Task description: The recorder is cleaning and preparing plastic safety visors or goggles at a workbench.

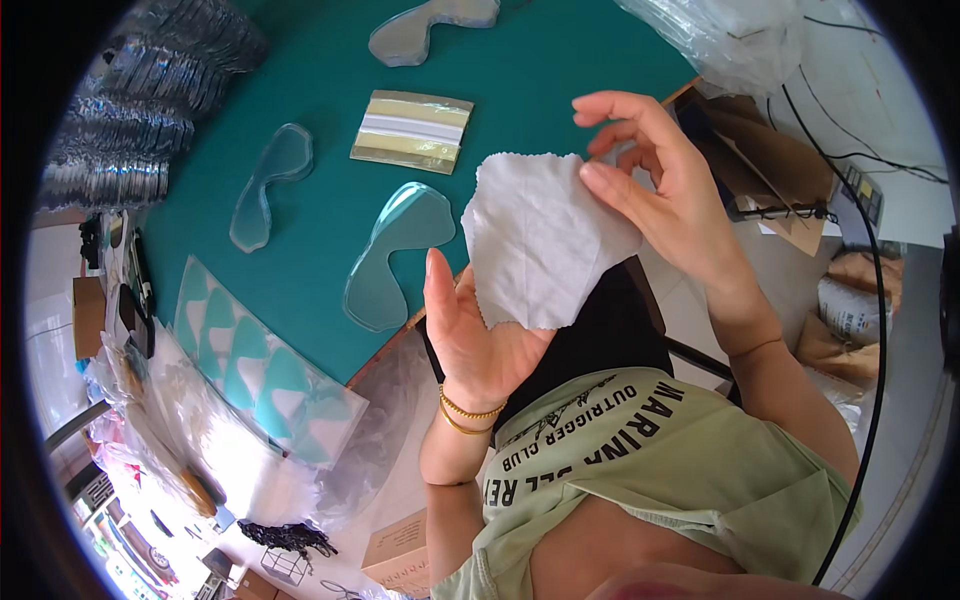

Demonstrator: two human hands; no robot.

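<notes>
A pale grey-white cleaning cloth (535, 240) with zigzag-cut edges is spread out in front of me, above the table's near edge. My left hand (485, 335) supports it from below, palm up, its fingers hidden under the fabric and its thumb sticking up beside it. At the cloth's upper right edge is my right hand (665, 185), fingers apart and curved, thumb tip against the fabric. Closest to the left hand, a clear goggle-shaped lens (375, 270) lies on the green table (320, 215). Beyond it sits a flat gold-and-white packet (415, 130).
Another clear lens (265, 190) lies further left, and a stack of lenses (405, 38) at the far side. A sheet of teal lens-shaped pieces (250, 370) overhangs the left edge. Piled packs (150, 100) stand far left; plastic bags (710, 35) lie far right. A black cable (880, 330) hangs at right.
</notes>
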